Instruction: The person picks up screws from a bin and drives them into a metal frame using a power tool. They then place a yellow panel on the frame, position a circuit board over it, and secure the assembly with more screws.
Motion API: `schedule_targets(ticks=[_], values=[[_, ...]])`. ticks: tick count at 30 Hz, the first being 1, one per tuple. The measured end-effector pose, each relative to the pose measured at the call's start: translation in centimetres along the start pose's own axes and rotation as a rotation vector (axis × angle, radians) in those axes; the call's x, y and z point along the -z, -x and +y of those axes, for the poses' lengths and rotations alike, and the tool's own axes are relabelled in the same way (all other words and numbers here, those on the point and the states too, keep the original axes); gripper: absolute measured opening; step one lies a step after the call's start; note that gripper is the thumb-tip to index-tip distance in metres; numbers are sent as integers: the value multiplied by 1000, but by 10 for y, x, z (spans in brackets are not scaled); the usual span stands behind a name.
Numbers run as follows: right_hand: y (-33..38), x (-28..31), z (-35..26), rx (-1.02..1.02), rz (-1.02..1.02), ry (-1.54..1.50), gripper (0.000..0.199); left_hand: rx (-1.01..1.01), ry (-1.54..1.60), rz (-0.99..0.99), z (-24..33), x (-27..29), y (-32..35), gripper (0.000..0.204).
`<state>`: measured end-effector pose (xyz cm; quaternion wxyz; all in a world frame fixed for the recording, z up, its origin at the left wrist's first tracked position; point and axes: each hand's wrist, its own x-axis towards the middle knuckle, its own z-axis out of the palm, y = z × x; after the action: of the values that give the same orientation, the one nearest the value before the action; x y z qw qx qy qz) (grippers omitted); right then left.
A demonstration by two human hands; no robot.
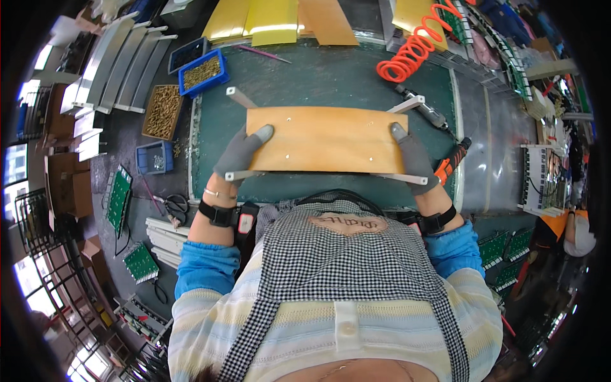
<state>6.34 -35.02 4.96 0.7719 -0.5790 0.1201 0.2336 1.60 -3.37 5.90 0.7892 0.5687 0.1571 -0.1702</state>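
Board (328, 140), tan and rectangular, is gripped at its two ends above a green work surface (318, 70), directly in front of the checked apron (344, 254); whether it is lifted clear cannot be told. Pale posts (245, 175) are seen jutting out at its four corners. The left end is clasped by the left hand (237, 153), the right end by the right hand (417, 159); both are gloved in grey and set well apart, thumbs pressed on the upper face. To the right, a grey power screwdriver (435, 117) and an orange-handled tool (450, 164) are laid near the right hand, with a red coiled hose (407, 63) placed beyond. To the left, brass-coloured pieces are held in a blue bin (221, 77) and a cardboard box (148, 129). Along the far edge, yellow sheets (272, 18) are spread. At the lower left, green circuit boards (119, 198) are scattered.
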Motion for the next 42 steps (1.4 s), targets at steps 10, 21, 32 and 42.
schedule_targets(ticks=[10, 21, 32, 42], values=[[1, 10, -6, -48, -90, 37, 45, 156, -139, 81, 2, 3, -4, 55], [7, 14, 5, -18, -92, -10, 53, 166, -74, 91, 4, -3, 1, 55], [2, 18, 9, -75, -134, -138, 55, 85, -18, 121, -11, 0, -3, 56], [2, 17, 9, -73, -167, -123, 51, 86, -55, 103, -7, 0, -3, 60]])
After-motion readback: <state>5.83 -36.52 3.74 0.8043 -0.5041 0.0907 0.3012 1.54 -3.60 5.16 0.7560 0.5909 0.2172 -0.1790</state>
